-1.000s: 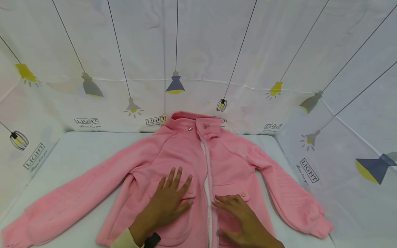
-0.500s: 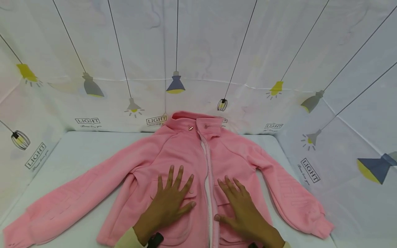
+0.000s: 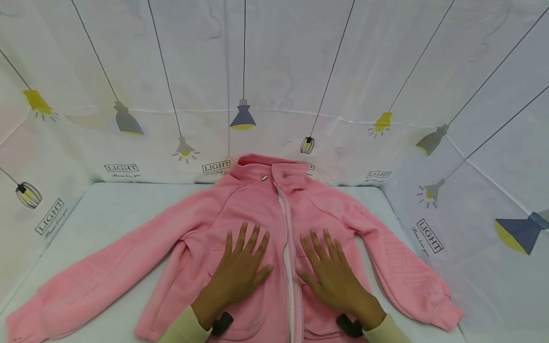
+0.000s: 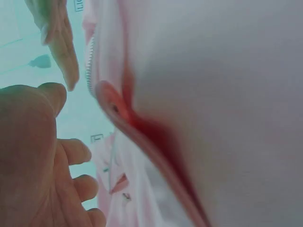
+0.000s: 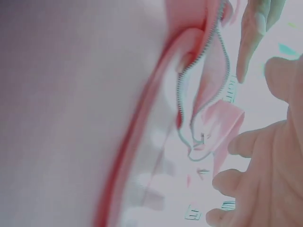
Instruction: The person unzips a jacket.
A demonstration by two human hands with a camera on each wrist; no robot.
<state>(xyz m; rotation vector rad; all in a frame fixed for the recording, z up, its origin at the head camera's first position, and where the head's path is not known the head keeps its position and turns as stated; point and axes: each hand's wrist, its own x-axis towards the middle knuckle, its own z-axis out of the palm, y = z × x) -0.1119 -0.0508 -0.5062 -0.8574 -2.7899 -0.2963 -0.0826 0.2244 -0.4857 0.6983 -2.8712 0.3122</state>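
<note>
A pink zip jacket (image 3: 253, 209) lies front side up, sleeves spread to both sides and its collar (image 3: 289, 175) toward the back. Its zipper (image 3: 288, 267) runs down the middle, the two edges slightly apart over a pale strip. My left hand (image 3: 240, 269) is over the left chest pocket, fingers straight and spread. Over the right pocket, my right hand (image 3: 333, 276) mirrors it, palm down. Both wrist views show light between the fingers and the cloth, with the pocket flap's edge (image 4: 147, 142) close by. Neither hand grips anything.
The jacket covers much of a white table (image 3: 124, 200). White sheeting (image 3: 279, 71) printed with hanging lamps encloses the table at the back and both sides. The right cuff (image 3: 448, 314) reaches the table's right edge. Dark wrist straps (image 3: 222, 324) show at the sleeves.
My right hand has moved up the jacket and turned, its fingers now straight and pointing away from me. My left hand has shifted slightly upward. The jacket stays in place.
</note>
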